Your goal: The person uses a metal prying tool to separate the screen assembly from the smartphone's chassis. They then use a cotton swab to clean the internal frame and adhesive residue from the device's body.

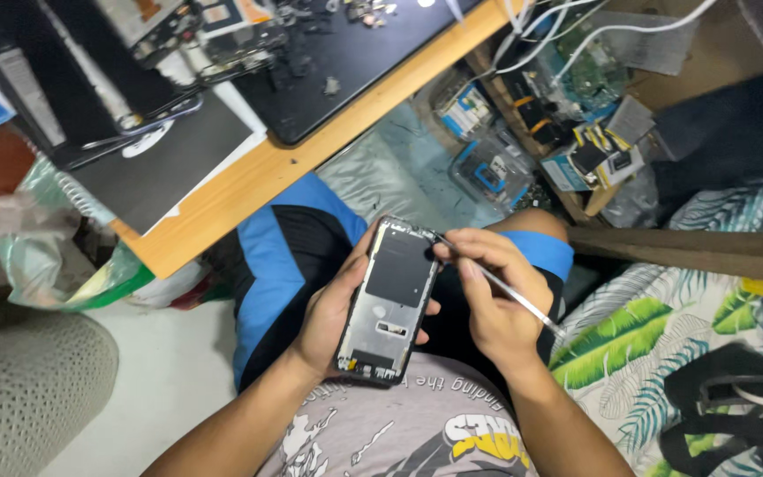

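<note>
A person seated at a cluttered wooden counter [249,181] holds an opened phone frame [392,300] over the lap, near the middle of the view and just toward 6 o'clock. The left hand [333,309] cradles the frame from the 9 o'clock side, its grip wrapped around the long edge, thumb on the near side and fingertips showing at the far edge. The right hand [498,296], at 3 o'clock of the frame, pinches a thin metal tool [509,296] between thumb and fingers; the tip meets the frame's top corner.

The counter runs diagonally from 9 o'clock toward 12 o'clock. On it lie a black work mat [355,62] strewn with small parts and dismantled phone pieces, and a dark flat sheet [165,163] on white paper near the edge. A crumpled plastic bag [41,256] hangs at 9 o'clock beside a grey woven seat [19,380].

At 1 o'clock, clear plastic boxes [492,163] of components, circuit boards and white cables [593,22] crowd a lower shelf. A leaf-printed bedsheet [664,344] fills the 4 o'clock corner, a black strap [735,397] lying on it.
</note>
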